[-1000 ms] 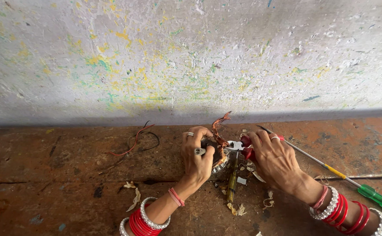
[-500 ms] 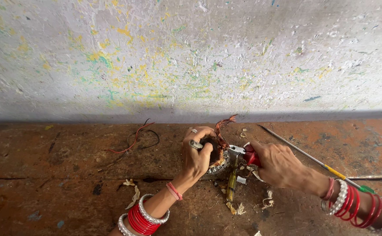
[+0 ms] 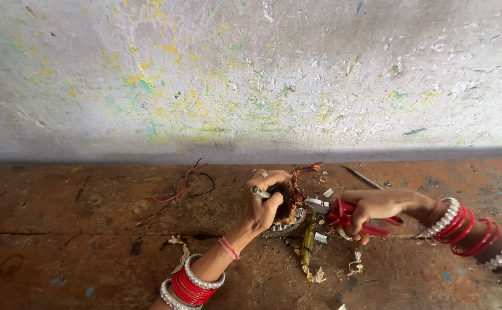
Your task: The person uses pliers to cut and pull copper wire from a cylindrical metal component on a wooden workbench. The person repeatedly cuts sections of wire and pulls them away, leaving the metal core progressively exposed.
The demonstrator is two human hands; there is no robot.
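Observation:
My left hand (image 3: 264, 204) grips a round metal motor part (image 3: 288, 221) with copper wire windings (image 3: 301, 178) sticking up from it, on the worn brown floor. My right hand (image 3: 371, 209) is closed on the red handles of a pair of pliers (image 3: 342, 213), whose metal jaws (image 3: 318, 205) meet the part's right side. Both wrists wear red and white bangles. A yellow-handled tool (image 3: 307, 241) lies on the floor just below the part.
A paint-spattered white wall (image 3: 251, 74) rises right behind the work spot. Loose red and black wires (image 3: 185, 183) lie to the left. Paper scraps and wire bits (image 3: 354, 265) are scattered around. A thin metal rod (image 3: 363, 178) lies at the right rear.
My right hand has turned and its forearm has swung out to the right, still holding the pliers at the part. The long green-handled screwdriver has left the view.

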